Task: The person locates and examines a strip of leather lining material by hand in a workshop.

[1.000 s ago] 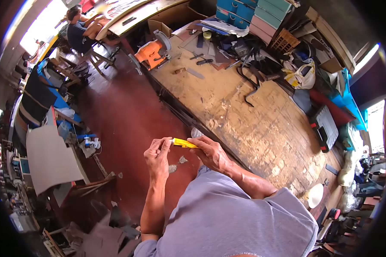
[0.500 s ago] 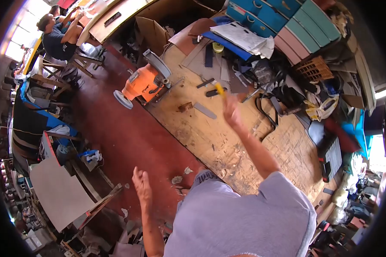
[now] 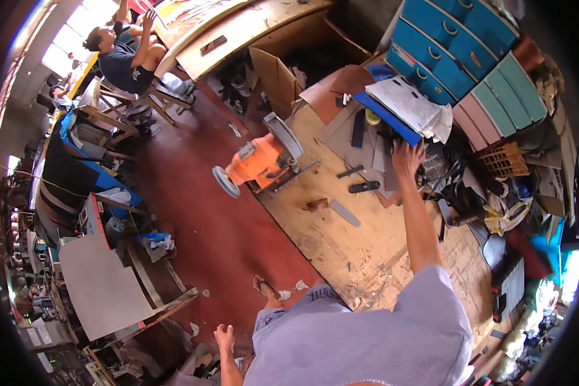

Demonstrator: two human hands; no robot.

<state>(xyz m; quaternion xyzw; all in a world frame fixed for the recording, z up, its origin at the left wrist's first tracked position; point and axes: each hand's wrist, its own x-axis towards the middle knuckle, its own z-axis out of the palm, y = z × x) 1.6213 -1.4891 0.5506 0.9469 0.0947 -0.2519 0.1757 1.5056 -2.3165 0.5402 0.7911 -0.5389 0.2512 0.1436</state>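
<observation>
My right hand [image 3: 407,161] reaches across the wooden workbench [image 3: 379,257], its fingers spread at the edge of a blue sheet [image 3: 387,119] under a stack of white sheets [image 3: 410,106]. Brown and grey material pieces [image 3: 347,138] lie just left of that hand, along with a roll of yellow-green tape [image 3: 372,117]. Closer to me on the bench are a black oval tool [image 3: 364,187], a brown block [image 3: 316,204] and a flat grey strip [image 3: 345,213]. Low beside my body, over the red floor, my left hand [image 3: 224,336] has its fingers curled in.
An orange machine [image 3: 258,161] with a wheel stands at the bench's left edge. Blue drawers [image 3: 444,45] and an orange basket [image 3: 503,159] are at the back right. A person [image 3: 125,61] sits at a far table. A grey sheet [image 3: 103,283] lies at left.
My right hand has moved farther across the bench to the blue sheet; the yellow item it held no longer shows. My left hand has dropped lower and its fingers have curled. The view has shifted.
</observation>
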